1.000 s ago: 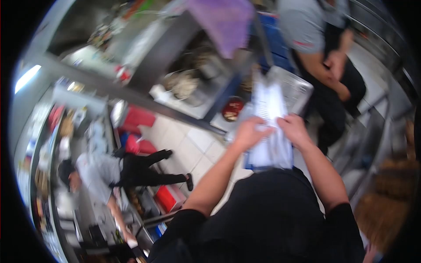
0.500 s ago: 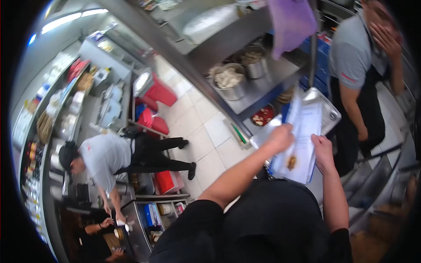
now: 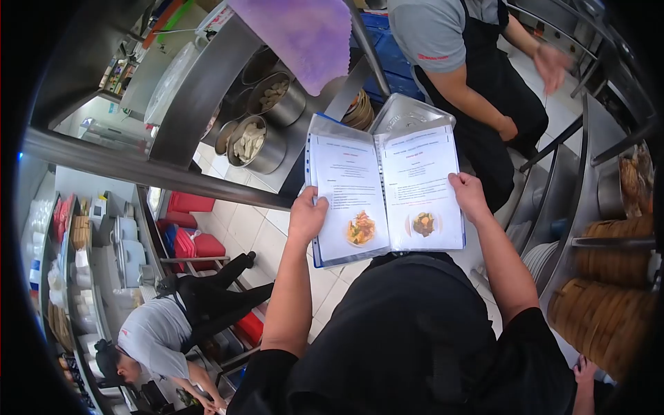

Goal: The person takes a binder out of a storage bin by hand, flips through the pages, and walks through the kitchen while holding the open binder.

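Observation:
A recipe binder (image 3: 349, 173) lies spread out before my chest, its two facing pages in clear sleeves with printed text and a photo of a dish on each. My left hand (image 3: 307, 216) grips its left edge, thumb on top of the page. On the opposite edge, my right hand (image 3: 470, 196) is closed with the thumb over the sleeve; the fingers beneath are hidden. Behind the binder's top edge, part of a metal tray (image 3: 408, 114) shows.
Metal pots (image 3: 259, 149) with pale pieces of food stand on a steel shelf under a purple cloth (image 3: 304, 41). A co-worker in an apron (image 3: 477, 90) is just ahead, another (image 3: 155, 335) bends at the left counter. Bamboo steamers (image 3: 602, 318) are stacked at right.
The binder has gone from a page being turned to lying open flat. My left hand has moved to its left edge. My view has swung right, and the nearby co-worker's hand has left the face.

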`<action>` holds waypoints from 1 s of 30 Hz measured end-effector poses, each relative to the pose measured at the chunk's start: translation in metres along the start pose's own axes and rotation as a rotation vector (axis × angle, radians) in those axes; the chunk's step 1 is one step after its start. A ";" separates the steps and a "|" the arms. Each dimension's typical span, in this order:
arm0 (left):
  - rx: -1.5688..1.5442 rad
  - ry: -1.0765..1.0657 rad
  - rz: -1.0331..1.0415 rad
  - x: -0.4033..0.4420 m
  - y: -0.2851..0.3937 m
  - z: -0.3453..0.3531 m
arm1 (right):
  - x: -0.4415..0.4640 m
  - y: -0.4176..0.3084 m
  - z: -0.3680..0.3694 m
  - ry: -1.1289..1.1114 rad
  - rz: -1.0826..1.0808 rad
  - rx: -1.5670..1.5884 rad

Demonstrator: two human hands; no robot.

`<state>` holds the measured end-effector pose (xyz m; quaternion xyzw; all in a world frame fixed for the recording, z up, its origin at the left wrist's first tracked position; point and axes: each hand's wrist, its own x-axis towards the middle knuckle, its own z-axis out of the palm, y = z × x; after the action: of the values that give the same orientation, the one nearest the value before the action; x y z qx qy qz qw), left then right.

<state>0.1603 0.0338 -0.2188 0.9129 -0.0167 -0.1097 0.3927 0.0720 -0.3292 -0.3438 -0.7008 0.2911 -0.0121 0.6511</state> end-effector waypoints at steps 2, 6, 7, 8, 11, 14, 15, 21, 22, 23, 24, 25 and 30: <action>0.004 0.004 0.007 0.003 -0.004 -0.002 | 0.004 0.011 -0.001 0.018 0.017 -0.002; -0.076 -0.015 -0.021 0.003 0.001 -0.003 | 0.003 0.016 -0.001 0.053 -0.011 0.008; -0.065 -0.016 -0.023 0.003 0.001 -0.003 | 0.003 0.016 -0.002 0.054 -0.013 -0.003; -0.056 -0.015 -0.025 0.004 0.001 -0.004 | 0.004 0.016 -0.001 0.054 -0.015 -0.014; -0.072 -0.022 -0.031 0.004 0.002 -0.004 | -0.001 0.009 -0.002 0.013 0.009 -0.068; -0.105 -0.031 -0.041 0.003 0.004 -0.005 | -0.003 0.009 -0.001 0.023 -0.028 -0.083; -0.114 -0.033 -0.045 0.003 0.004 -0.005 | -0.002 0.012 0.000 0.029 -0.029 -0.097; -0.158 -0.030 -0.053 0.005 -0.004 -0.005 | 0.000 0.019 0.001 0.053 -0.068 -0.158; -0.162 -0.024 -0.053 0.005 -0.005 -0.004 | 0.000 0.021 0.001 0.062 -0.073 -0.180; -0.165 -0.018 -0.053 0.006 -0.006 -0.004 | 0.001 0.022 0.001 0.072 -0.077 -0.202; -0.170 -0.013 -0.052 0.006 -0.006 -0.003 | 0.001 0.023 0.001 0.074 -0.088 -0.203; -0.145 -0.009 -0.044 0.006 -0.005 -0.003 | 0.001 0.024 0.001 0.076 -0.099 -0.205; -0.059 0.008 -0.001 0.007 -0.008 -0.005 | -0.001 0.022 0.000 0.070 -0.084 -0.221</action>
<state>0.1678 0.0418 -0.2231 0.9015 -0.0113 -0.1067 0.4193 0.0622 -0.3285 -0.3632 -0.7789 0.2836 -0.0320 0.5584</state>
